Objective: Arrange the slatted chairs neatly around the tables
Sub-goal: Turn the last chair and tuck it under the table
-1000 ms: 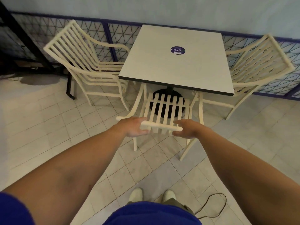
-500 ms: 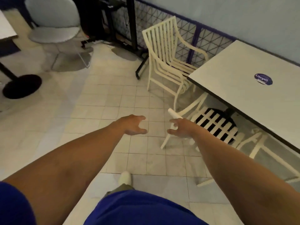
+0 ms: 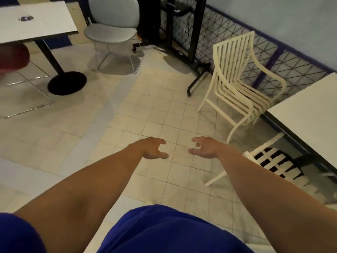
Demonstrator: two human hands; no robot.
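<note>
Far left: a white square-topped table [image 3: 36, 21] on a black pedestal foot, with a dark red seat [image 3: 12, 57] partly beneath it. No slatted chair shows on that side.
Behind it: a pale grey moulded shell chair [image 3: 111, 31] on a thin wire frame, not one of the slatted set.
Left hand [image 3: 153, 148]: empty, fingers loosely curled and the thumb apart, held out over the cream floor tiles [image 3: 145, 110].
Right hand [image 3: 204, 147]: just beside the other, equally slack, touching nothing.
Black metal stand [image 3: 199, 66]: its foot lies near the next chair's back legs, a likely snag.
Cream slatted armchair [image 3: 237, 84]: upright beside the blue-framed mesh railing [image 3: 300, 64], seat front at the table's corner and, to my eye, skewed to it. I'd take it by both armrests, lift slightly rather than scrape, turn it square to the table's side, then ease it in evenly.
Second cream slatted chair [image 3: 273, 168]: pushed under the near side, only its back and one leg showing. It looks finished.
White laminate table [image 3: 310, 115]: at the right edge, dark-rimmed, the one both chairs serve.
</note>
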